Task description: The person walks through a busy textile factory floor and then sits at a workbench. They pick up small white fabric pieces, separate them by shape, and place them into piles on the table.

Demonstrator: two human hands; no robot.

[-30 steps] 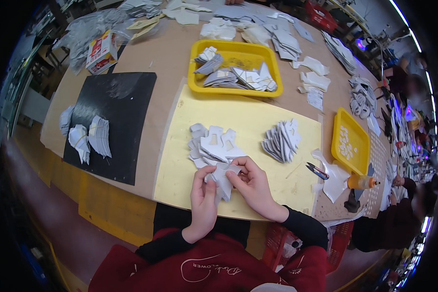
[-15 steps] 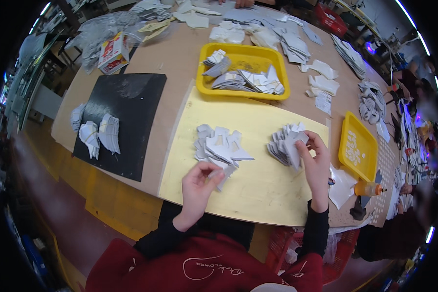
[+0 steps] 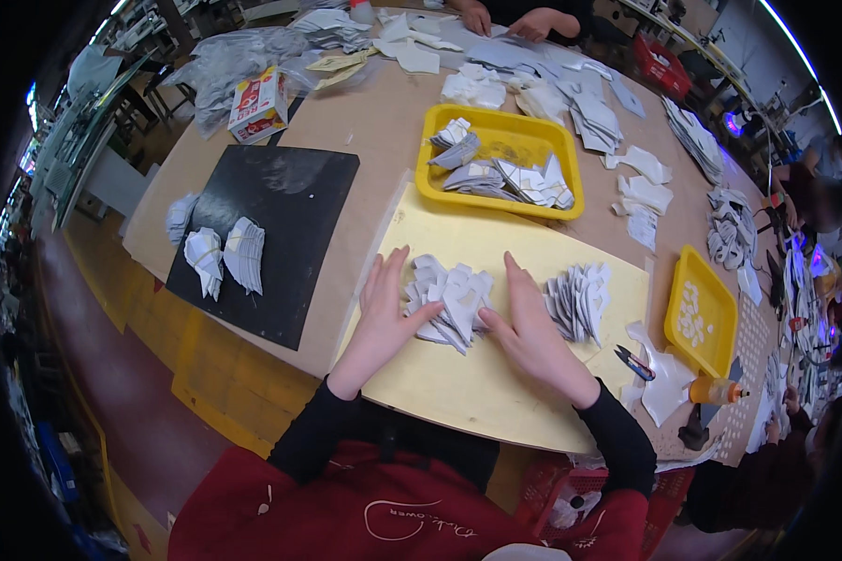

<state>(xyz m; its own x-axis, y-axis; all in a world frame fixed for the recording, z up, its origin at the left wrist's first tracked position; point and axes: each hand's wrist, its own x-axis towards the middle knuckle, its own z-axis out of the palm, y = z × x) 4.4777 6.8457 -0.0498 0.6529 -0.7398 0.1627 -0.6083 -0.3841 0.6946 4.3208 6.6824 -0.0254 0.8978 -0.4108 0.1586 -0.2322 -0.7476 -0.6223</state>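
A loose pile of white and grey cut pieces lies on the pale yellow board. My left hand rests along its left side, fingers stretched out and the thumb at the pile's edge. On the pile's right side is my right hand, also open, with fingers extended and the thumb near the pieces. Just right of that hand stands a second, fanned stack of cut pieces, apart from the first pile.
Beyond the board sits a yellow tray holding banded bundles. Left is a black mat with more bundles. To the right are snips, an orange bottle and a smaller yellow tray. Another person's hands work at the far edge.
My right hand has left the right stack and moved left to the middle pile. My left hand has opened and shifted up beside it. The snips now show on the table. The view has shifted.
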